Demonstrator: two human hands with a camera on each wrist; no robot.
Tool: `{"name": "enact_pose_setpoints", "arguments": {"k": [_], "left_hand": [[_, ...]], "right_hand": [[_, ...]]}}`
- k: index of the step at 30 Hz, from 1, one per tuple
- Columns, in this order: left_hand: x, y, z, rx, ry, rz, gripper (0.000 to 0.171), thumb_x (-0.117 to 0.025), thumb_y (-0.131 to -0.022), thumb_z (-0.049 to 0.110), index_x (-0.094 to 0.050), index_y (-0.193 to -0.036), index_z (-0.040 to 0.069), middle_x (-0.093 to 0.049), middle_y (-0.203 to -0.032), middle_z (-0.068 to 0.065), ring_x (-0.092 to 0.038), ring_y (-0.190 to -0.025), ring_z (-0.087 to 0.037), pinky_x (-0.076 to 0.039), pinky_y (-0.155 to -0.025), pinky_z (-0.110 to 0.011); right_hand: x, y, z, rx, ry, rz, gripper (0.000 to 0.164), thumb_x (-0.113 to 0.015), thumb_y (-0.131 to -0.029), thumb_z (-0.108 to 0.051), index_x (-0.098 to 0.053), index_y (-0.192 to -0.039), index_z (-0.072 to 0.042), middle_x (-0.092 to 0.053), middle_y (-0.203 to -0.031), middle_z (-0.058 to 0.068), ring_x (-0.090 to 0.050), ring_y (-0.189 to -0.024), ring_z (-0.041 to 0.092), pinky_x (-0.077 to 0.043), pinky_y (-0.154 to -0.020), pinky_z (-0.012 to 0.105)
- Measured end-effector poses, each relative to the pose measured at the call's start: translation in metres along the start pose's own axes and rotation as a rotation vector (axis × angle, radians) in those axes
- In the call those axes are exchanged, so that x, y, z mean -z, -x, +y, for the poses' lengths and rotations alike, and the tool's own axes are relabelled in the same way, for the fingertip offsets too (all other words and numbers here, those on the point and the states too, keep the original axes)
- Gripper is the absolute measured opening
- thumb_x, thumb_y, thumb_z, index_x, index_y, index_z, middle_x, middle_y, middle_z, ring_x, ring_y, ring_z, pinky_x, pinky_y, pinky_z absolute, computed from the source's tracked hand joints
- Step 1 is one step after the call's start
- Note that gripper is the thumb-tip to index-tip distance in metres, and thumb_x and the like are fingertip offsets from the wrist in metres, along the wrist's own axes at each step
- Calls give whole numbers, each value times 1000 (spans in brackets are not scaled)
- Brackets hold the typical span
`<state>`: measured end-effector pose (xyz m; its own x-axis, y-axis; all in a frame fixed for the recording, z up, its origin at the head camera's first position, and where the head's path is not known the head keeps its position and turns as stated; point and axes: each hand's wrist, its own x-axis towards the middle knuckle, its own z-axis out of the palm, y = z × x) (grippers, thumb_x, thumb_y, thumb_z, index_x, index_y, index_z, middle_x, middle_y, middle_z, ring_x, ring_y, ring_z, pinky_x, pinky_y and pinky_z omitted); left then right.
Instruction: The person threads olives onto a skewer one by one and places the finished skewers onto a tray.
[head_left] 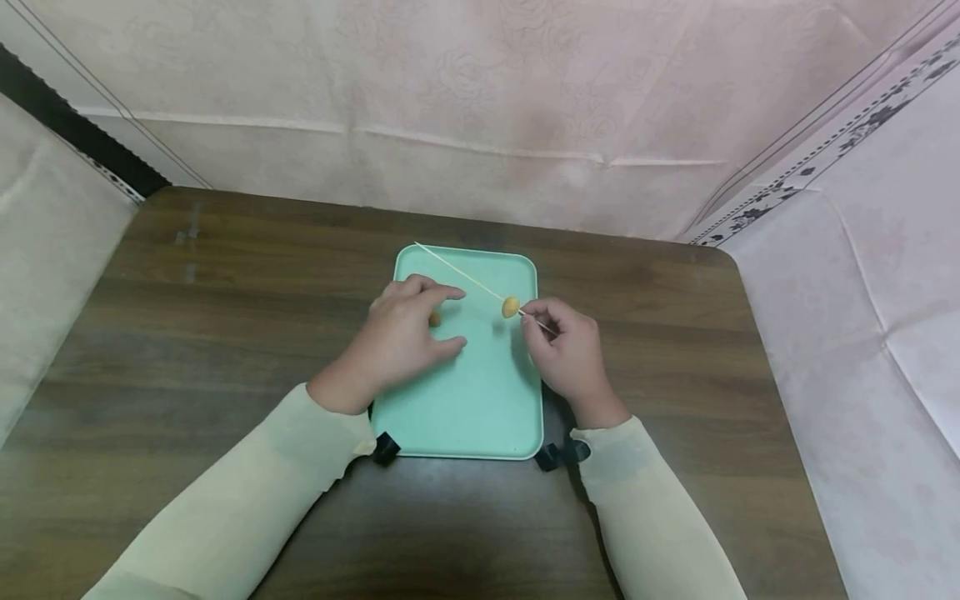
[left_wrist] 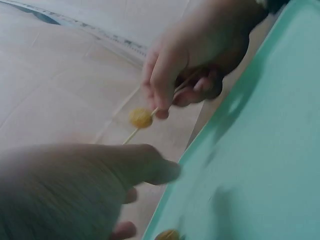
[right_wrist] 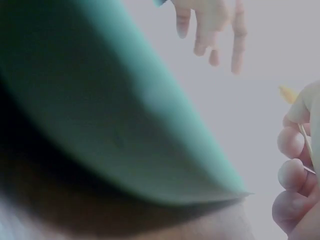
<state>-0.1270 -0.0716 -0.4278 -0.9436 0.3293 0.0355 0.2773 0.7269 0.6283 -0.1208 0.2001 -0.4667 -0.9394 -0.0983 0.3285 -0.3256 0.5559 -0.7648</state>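
My right hand (head_left: 566, 350) pinches a thin wooden skewer (head_left: 459, 271) near one end, with thumb and fingers curled round it. A small yellow-brown ball (head_left: 511, 307) is threaded on the skewer, close beside the pinching fingertips. The bare length of the skewer slants up and left over the green tray (head_left: 468, 417). Over the tray's left side, my left hand (head_left: 401, 337) is held with thumb and fingers spread apart, gripping nothing. A second brownish ball (head_left: 435, 319) lies on the tray, partly hidden behind the left hand; its top (left_wrist: 167, 235) shows at the bottom of the left wrist view.
Under the tray is a dark wooden table (head_left: 225, 333). Pale patterned cloth (head_left: 450, 100) hangs behind it and along both sides. Black straps (head_left: 386, 448) with small devices sit at both wrists, by the tray's near edge.
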Motion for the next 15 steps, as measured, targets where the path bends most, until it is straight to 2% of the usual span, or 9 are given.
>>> {"name": "enact_pose_setpoints", "arguments": {"k": [5,11,15], "left_hand": [[8,-1,-10,34,-118,-57,65,-91,-94,39,-69,-153,23,-61,-151,-10,-54,-138,-43,-43,-117,-66],[9,0,-17,47,-249,-20,52,-88,-95,43,-76,-138,17,-61,-149,-13,-55,-133,-45,-49,-109,-65],[7,0,-19,47,-276,15,45,-86,-96,47,-79,-128,16,-63,-142,-15,-56,-125,-42,-51,-102,-62]], "right_hand": [[1,0,-1,-19,-11,8,12,-74,-107,-17,-82,-109,-8,-63,-77,1,-53,-64,19,-42,-54,25],[3,-1,-2,-34,-28,18,12,-73,-107,-16,-82,-109,-9,-62,-77,2,-53,-65,21,-41,-54,25],[3,-1,-2,-44,-39,23,11,-74,-106,-14,-82,-108,-7,-62,-77,3,-52,-65,21,-41,-53,24]]}}
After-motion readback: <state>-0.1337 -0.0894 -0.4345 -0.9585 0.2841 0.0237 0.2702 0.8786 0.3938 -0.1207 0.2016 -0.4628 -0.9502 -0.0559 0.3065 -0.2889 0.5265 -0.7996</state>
